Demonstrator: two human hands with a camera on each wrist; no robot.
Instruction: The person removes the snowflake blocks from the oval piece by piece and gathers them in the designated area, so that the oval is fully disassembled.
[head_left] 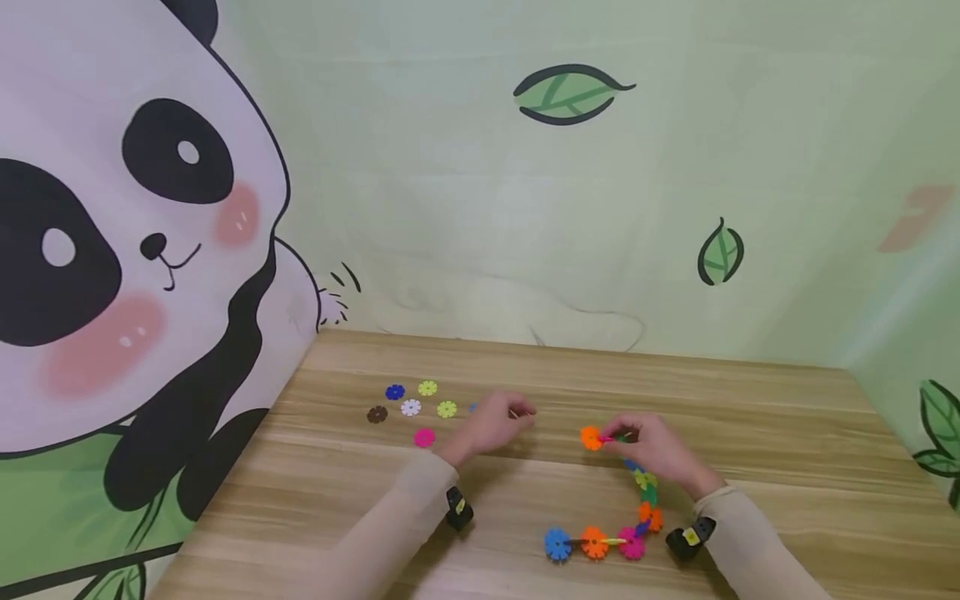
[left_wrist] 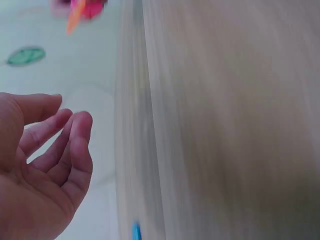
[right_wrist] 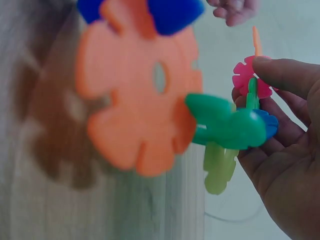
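Between thumb and fingers my right hand (head_left: pixel 652 446) pinches a pink notched disc (right_wrist: pixel 243 75) close to one end of a chain of interlocking snowflake discs. An orange disc (head_left: pixel 591 438) sticks out beyond it as the chain's end. From there the chain curves down past green, blue and yellow discs to an orange disc (right_wrist: pixel 140 95), then left through a pink disc (head_left: pixel 632 543) to a blue disc (head_left: pixel 558 545). My left hand (head_left: pixel 498 421) hovers left of the chain's orange end, fingers loosely bent with nothing between them in the left wrist view.
Loose discs lie on the wooden table (head_left: pixel 510 517) at the left: dark blue (head_left: pixel 395 392), brown (head_left: pixel 377 414), white (head_left: pixel 411 407), pink (head_left: pixel 424 437) and two yellow-green ones (head_left: pixel 447 409). A blue piece (left_wrist: pixel 136 231) shows by my left hand. A printed panda backdrop (head_left: pixel 450 208) stands behind.
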